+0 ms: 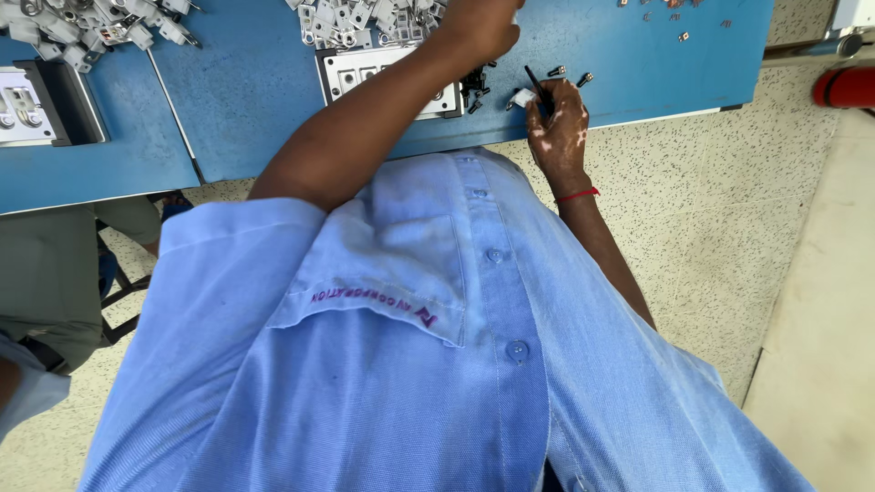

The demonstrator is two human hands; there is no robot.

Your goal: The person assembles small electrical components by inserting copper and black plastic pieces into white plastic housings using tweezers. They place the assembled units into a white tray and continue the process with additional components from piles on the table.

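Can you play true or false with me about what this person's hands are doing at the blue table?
1. The right hand holds a thin black tool. True.
2. The table is red. False: it is blue.
3. The left hand reaches toward a heap of small grey metal parts. True.
4. The right wrist wears a green watch. False: it wears a thin red band.
5. Small black screws lie beside the metal plate. True.
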